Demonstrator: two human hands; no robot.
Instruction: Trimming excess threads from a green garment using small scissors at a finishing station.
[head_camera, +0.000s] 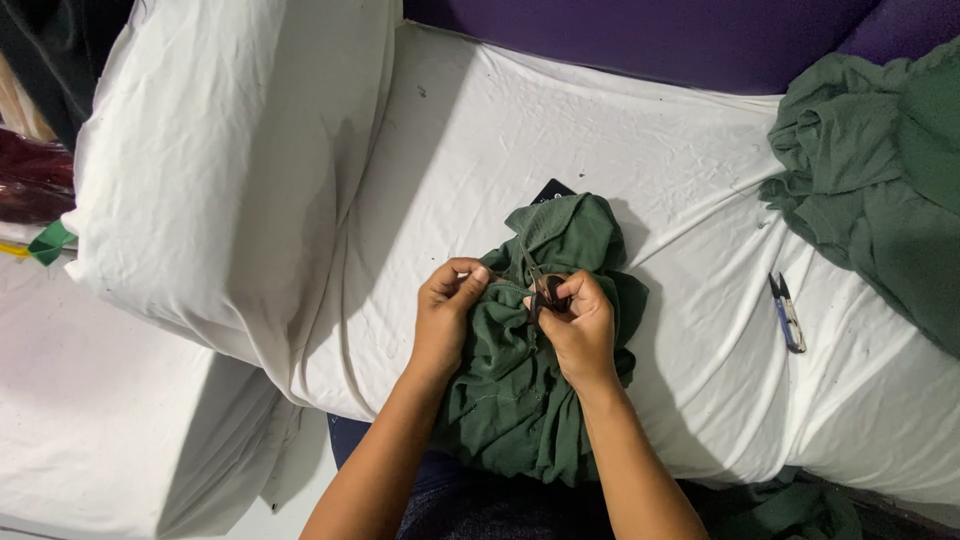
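A dark green garment (520, 390) lies bunched on a white sheet-covered table (640, 160) in front of me. My left hand (447, 310) pinches a fold of its fabric near the top. My right hand (582, 325) holds small black-handled scissors (545, 290), blades pointing up into the cloth beside the pinched fold. A small black tag (552, 190) peeks out behind the garment.
A pile of green garments (880, 180) sits at the right. A blue thread snipper (787, 312) lies on the sheet near it. A tall white-draped mass (230, 160) rises at the left, with a purple surface (650, 35) behind.
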